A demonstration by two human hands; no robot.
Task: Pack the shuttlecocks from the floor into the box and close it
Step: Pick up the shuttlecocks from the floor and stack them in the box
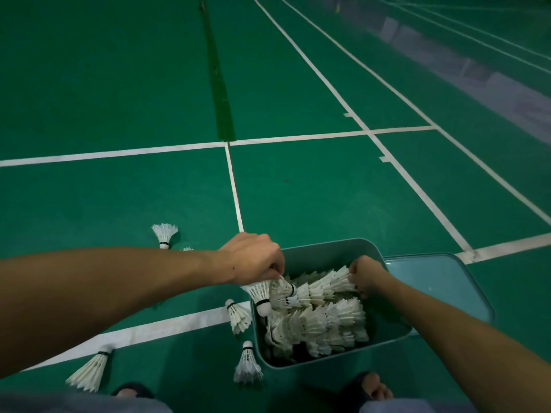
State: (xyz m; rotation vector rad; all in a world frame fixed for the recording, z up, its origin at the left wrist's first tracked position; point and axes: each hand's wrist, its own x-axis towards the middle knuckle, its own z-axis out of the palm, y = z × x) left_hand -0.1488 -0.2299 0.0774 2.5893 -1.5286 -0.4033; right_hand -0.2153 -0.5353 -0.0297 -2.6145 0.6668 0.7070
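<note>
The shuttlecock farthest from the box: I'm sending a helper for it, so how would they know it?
Start at the teal box and look left past the left hand. Beyond the forearm, on plain green floor, stands the farthest shuttlecock. Unlike the other loose ones near the box, it is alone, upright on its cork with feathers up.

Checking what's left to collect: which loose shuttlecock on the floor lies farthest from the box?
The shuttlecock beyond the left forearm, cork toward the camera. The other loose ones lie nearer the box.
</note>
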